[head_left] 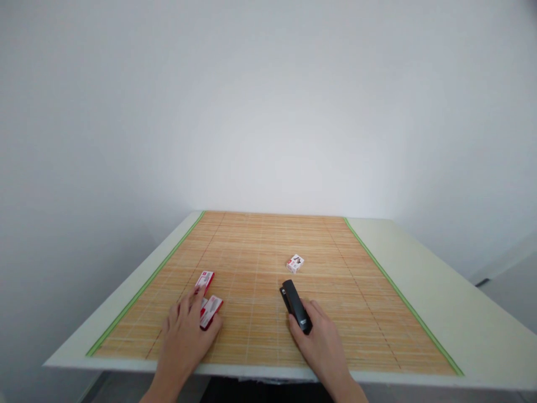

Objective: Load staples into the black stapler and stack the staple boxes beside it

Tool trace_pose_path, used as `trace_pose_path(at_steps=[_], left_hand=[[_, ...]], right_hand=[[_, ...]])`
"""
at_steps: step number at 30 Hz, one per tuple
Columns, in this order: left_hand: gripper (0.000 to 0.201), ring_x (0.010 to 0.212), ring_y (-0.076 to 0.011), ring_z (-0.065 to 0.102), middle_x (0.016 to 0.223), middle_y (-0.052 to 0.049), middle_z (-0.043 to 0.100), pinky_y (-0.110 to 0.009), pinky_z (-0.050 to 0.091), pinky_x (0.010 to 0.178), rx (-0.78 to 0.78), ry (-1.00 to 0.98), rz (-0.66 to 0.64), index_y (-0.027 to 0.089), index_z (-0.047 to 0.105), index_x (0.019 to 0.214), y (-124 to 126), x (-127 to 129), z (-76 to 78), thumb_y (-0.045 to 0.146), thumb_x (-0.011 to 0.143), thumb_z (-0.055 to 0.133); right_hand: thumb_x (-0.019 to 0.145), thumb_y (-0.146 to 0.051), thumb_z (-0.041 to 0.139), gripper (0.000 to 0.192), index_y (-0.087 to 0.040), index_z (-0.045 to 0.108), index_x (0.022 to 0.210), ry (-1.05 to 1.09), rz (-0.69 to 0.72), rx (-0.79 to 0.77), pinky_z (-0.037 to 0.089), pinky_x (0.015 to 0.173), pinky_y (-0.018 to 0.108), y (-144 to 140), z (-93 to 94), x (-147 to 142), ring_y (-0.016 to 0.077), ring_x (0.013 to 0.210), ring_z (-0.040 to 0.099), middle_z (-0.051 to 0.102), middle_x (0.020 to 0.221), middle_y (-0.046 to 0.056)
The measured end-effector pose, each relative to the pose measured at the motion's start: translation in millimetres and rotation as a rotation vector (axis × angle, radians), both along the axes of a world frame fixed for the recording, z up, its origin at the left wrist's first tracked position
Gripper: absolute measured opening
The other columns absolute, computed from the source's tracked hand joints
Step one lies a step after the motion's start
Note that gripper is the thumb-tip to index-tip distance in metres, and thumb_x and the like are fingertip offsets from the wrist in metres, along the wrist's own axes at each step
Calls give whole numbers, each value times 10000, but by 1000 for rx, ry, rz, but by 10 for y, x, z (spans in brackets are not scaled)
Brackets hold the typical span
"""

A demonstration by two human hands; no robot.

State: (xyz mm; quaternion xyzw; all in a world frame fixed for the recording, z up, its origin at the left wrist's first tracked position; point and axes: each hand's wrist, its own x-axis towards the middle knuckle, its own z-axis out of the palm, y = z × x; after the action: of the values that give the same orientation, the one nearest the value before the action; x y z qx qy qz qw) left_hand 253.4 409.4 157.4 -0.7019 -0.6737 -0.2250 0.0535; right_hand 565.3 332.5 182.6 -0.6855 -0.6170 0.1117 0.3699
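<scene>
The scene is evenly and softly lit, with a brighter patch thrown on the wall [268, 140] above the table [440, 302]. The corners are darkened by vignetting. Only faint shadows are cast on the mat [260, 263]. Straight edges are bowed by wide-angle distortion. No glare is seen; slight softness is noted throughout.

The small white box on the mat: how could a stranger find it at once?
Look at the bamboo mat on the table. Beyond the black stapler under the right hand lies the small white box, alone. Unlike the red and white boxes by the left hand, it is cube-like.
</scene>
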Motion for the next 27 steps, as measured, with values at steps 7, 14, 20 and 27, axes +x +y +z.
trace_pose_path(at_steps=[7,14,20,27], left_hand=[[441,1392,-255,455,1504,-40,559,-475,338,1194,29,-305,-396,302,566,1443,143,1042,522,403,1067,361],[558,1262,-238,568,1336,-61,697,-408,409,1091,-167,-225,-732,257,710,1245,638,2274,789,440,1096,205],[551,1146,-285,620,1149,-124,758,-471,404,1040,-187,-162,-644,221,755,1083,762,2085,673,456,1080,256],[521,1210,-316,603,1277,-115,728,-515,396,1048,-173,-168,-396,232,731,1189,660,1317,630,423,1073,261]], right_hand=[[932,-286,540,401,-284,598,1328,-14,-14,-52,526,804,331,-12,-16,-26,256,957,735,748,1143,45],[935,-285,532,363,-269,604,1290,-42,-37,-94,485,733,312,-18,43,-50,258,911,739,755,1027,38],[945,-271,515,357,-250,586,1294,-89,-21,-93,475,730,309,-28,50,-61,256,895,729,748,1023,42],[950,-306,520,363,-273,577,1307,-97,-38,-94,494,755,327,-19,7,-43,265,913,739,754,1080,43]])
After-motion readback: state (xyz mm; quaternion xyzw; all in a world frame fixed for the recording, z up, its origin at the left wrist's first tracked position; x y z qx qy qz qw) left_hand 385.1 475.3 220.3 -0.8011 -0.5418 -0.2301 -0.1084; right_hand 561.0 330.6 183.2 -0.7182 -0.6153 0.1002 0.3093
